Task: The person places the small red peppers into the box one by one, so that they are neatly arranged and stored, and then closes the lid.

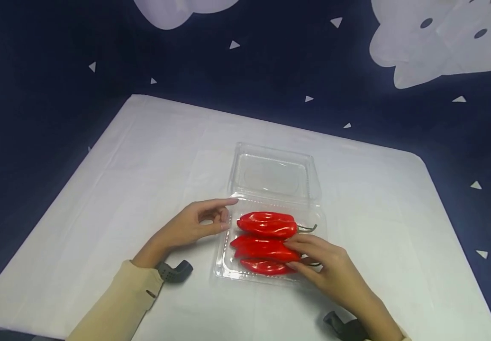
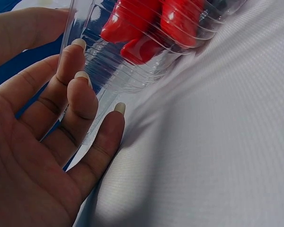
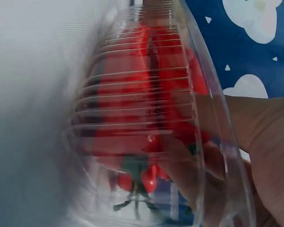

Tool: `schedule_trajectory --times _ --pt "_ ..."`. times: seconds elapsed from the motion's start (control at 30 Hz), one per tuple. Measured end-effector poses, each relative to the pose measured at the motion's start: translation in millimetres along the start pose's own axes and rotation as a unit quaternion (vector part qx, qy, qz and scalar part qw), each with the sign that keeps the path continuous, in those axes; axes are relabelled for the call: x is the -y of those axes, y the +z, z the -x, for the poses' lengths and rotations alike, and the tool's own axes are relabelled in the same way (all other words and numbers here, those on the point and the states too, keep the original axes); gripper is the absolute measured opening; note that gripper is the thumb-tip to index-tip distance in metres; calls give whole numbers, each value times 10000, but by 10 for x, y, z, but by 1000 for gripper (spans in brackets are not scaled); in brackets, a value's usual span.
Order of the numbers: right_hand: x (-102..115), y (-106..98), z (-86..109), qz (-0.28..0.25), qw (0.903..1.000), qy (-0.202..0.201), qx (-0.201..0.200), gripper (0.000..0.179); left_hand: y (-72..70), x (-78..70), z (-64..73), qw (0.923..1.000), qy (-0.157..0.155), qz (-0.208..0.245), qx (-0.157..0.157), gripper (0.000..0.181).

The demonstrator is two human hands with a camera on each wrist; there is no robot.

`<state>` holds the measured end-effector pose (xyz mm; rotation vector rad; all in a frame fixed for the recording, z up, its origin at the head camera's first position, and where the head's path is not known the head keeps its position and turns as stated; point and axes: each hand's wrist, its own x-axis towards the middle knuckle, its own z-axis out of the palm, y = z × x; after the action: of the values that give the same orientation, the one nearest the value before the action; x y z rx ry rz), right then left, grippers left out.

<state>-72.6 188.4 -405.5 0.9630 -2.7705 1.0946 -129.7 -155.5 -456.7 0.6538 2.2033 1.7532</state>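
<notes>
A clear plastic clamshell box (image 1: 224,266) lies on the table with its lid (image 1: 271,177) folded back. Side by side in its base are three glossy red peppers: a far one (image 1: 267,224), a middle one (image 1: 262,247) and a near one (image 1: 264,266). My right hand (image 1: 332,260) pinches the middle pepper near its stem end, fingers on the far side and thumb on the near side. At the box's left edge, my left hand (image 1: 196,221) rests with loosely bent fingers, fingertips (image 2: 77,94) close against the clear wall. It holds no pepper.
A white cloth (image 1: 151,156) covers the table. Beyond its far edge hangs dark blue fabric (image 1: 271,71) with white triangles and cloud shapes. Each wrist wears a dark band with a small camera, such as the left camera (image 1: 179,271).
</notes>
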Motion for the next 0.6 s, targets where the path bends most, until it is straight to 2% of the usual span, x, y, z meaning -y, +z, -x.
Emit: schedule_trajectory --times 0.43,0.6 --pt "41 -66 47 605 9976 -304 -160 57 8 -7 1 10000 -39 -8 -1 57" --pt "50 -188 69 523 9983 -153 -195 59 12 -22 -4 10000 -48 -10 -23 57"
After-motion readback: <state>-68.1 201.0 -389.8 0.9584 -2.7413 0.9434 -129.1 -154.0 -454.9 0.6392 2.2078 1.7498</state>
